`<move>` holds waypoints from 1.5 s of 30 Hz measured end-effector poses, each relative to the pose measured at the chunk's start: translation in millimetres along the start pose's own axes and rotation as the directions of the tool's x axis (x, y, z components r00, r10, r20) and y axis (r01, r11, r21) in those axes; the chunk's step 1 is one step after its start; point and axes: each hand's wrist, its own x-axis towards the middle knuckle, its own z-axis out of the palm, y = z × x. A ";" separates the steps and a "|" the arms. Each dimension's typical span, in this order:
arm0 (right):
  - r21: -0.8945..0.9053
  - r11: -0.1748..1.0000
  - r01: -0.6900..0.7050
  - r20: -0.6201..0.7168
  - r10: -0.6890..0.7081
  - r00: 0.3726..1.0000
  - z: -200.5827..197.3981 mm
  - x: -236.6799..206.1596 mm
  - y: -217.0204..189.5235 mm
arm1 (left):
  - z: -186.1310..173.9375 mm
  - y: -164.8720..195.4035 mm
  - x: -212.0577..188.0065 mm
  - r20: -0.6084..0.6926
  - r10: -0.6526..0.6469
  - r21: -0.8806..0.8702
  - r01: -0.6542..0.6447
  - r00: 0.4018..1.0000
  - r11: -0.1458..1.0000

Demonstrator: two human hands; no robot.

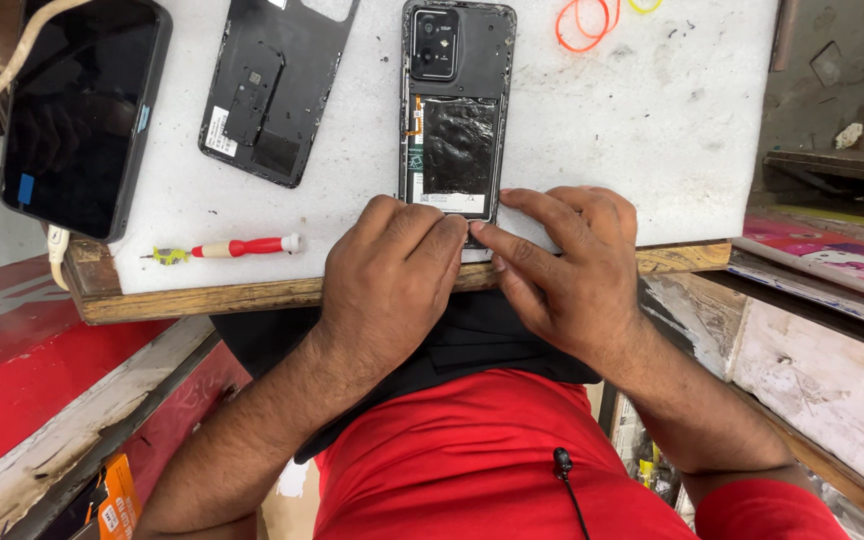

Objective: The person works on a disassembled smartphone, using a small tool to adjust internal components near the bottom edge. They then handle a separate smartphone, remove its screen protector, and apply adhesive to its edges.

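- The opened phone lay back-up on the white foam mat, roughly in the middle of the bench, with its camera block at the far end and the crinkly black battery showing.
- Both hands were down at its near end: left hand draped over the bottom edge, fingers curled onto it, right hand pressing in from the right with the fingertips meeting the left's. Neither was really clenched, more like pinning the phone's edge.
- Left of it sat the removed back cover, inside facing up.
- Nearer and further left, a small red-handled screwdriver.
- Far left, another phone, screen dark.
- Orange rubber band at the far edge.
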 end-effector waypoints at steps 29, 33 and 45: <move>-0.212 0.960 0.182 0.022 -0.181 0.983 5.2 1.8 5.1 | -12.4 -12.6 -18.8 0.086 0.137 0.000 -0.137 0.987 0.991; -0.206 0.961 0.186 0.017 -0.186 0.982 5.1 1.6 3.2 | -18.1 -6.3 -18.0 0.102 0.188 0.109 -0.199 0.977 0.974; -0.217 0.955 0.200 0.051 -0.194 0.980 1.8 2.7 -2.5 | -35.8 -2.4 0.6 0.106 0.016 -0.175 0.003 0.994 0.985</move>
